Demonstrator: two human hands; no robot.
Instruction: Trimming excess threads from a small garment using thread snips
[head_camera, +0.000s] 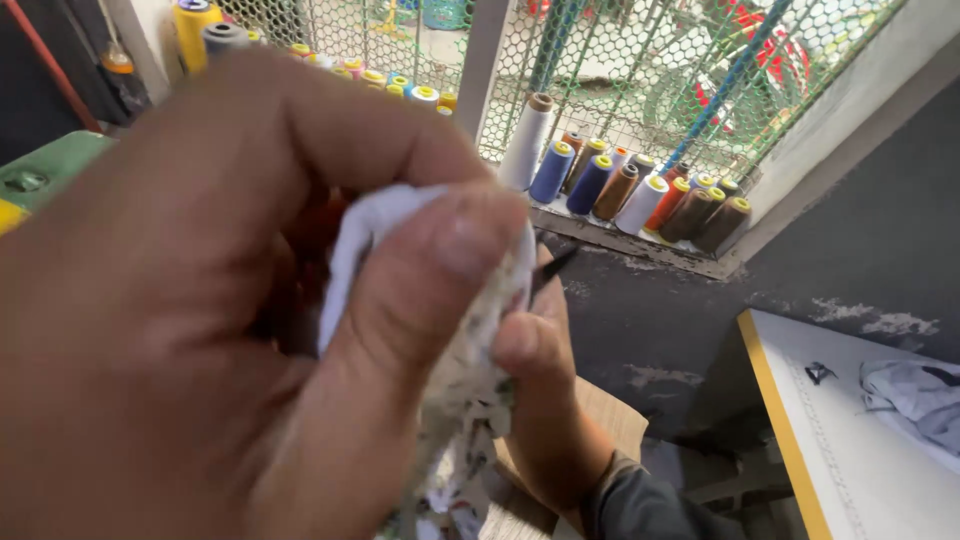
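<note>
left hand (180, 330) fills near view, thumb pressed shut on white patterned cloth (455, 390) | cloth hangs long axis top to bottom, bunched top inside the grip, loose end below | right hand (535, 360) behind it, grip closed on cloth edge | far: thread cones (640, 195) on sill, white counter (850, 460) right

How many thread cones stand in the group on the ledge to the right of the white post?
About 13 thread cones stand in that group, in a close row along the ledge below the green mesh, from the tall white one on the left to the brown ones on the right. Some overlap, so more may be hidden.
</note>
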